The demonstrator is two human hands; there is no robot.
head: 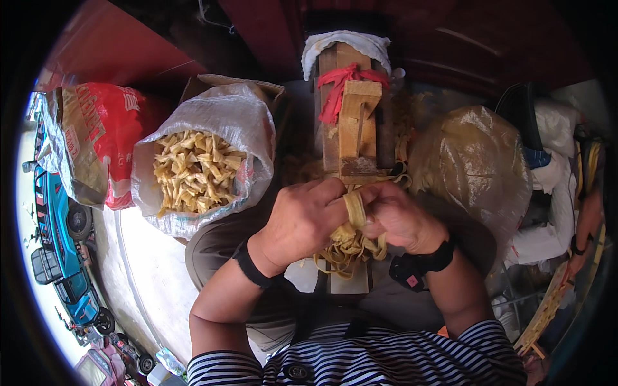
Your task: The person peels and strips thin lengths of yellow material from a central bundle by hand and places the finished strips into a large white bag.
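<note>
Close together in the middle of the view, my left hand [303,219] and my right hand [404,216] grip a flat yellowish strip [356,210]. The strip, which looks like dried plant or bean-curd material, is bent in a loop over the fingers. The fingertips partly hide its ends. A heap of similar loose strips [350,253] lies just below the hands, over a light board. Beyond the hands stands a wooden block [357,140] on a wooden stand, with a red cloth [335,94] tied around it. A white towel [345,38] covers its far end.
Left stands a white woven sack [260,111] holding many small knotted yellowish pieces [198,171]. Beside it is a red printed bag [113,130]. At right is a translucent plastic bag [470,159]. Another person's arm [586,222] shows at the right rim. A blue vehicle [60,231] stands outside.
</note>
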